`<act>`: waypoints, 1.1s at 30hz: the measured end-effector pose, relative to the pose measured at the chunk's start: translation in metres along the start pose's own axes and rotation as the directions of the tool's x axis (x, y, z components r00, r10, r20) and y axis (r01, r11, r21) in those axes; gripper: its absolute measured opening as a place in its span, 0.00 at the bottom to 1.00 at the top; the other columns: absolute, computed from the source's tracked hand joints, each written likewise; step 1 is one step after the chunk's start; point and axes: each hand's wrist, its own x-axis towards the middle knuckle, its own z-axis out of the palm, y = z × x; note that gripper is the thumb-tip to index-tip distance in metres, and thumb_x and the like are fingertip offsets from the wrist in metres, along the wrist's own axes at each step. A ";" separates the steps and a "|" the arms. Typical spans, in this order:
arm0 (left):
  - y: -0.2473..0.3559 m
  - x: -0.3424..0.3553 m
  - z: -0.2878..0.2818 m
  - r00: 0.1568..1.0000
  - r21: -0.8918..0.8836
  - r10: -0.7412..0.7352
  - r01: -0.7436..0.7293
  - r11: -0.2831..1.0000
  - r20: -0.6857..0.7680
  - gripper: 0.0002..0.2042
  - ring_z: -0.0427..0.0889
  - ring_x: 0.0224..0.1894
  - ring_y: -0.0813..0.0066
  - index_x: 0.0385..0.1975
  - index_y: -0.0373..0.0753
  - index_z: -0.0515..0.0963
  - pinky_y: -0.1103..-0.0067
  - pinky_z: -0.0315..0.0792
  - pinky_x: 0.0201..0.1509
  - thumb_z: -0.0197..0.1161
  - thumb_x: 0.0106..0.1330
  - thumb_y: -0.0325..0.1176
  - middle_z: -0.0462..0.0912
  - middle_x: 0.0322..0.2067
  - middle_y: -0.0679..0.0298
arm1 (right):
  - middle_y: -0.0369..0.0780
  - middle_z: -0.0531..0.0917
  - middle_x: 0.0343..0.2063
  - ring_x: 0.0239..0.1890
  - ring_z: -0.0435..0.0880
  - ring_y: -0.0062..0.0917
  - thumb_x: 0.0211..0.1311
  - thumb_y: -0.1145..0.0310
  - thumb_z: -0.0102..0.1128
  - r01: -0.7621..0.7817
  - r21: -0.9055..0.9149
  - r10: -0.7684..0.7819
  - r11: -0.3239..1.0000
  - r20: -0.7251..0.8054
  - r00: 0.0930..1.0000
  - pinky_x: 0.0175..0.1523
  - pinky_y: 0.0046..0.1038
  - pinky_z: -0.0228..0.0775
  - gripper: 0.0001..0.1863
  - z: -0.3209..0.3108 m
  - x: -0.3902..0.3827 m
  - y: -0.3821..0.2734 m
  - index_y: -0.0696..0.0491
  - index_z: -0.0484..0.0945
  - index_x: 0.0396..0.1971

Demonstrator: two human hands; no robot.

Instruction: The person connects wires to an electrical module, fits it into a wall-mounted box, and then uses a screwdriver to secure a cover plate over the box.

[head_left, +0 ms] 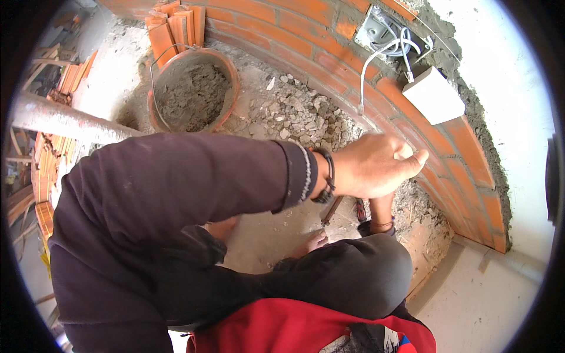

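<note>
My left hand (374,165) reaches across to the right, close to the orange brick facing (453,147) on the wall. Its fingers are curled in and the thumb sticks out; what they hold, if anything, is hidden. Below it only the wrist of my right hand (382,207) shows, with its fingers covered by the left hand. On the floor beside that wrist lie a brown metal bar (332,210) and a red-and-black tool handle (360,210). Above my hands, a white box-shaped cover (434,97) and grey-white cables (376,59) hang by a metal wall box (371,29).
A bucket of grey mortar (194,94) stands at the far left, with thin orange bricks (176,29) behind it. Rubble (300,115) lies along the wall's foot. A pole (65,115) crosses the left side. My bare foot (312,242) is near the bar.
</note>
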 end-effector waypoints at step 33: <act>-0.047 0.013 0.011 0.850 -0.351 0.237 -0.426 0.834 -0.470 0.24 0.68 0.35 0.80 0.45 0.35 0.69 0.78 0.68 0.38 0.53 0.75 0.56 0.69 0.36 0.66 | 0.36 0.82 0.23 0.19 0.72 0.17 0.68 0.64 0.61 0.219 -0.588 -0.296 0.779 -0.037 0.955 0.28 0.26 0.68 0.11 -0.045 0.047 -0.196 0.58 0.83 0.37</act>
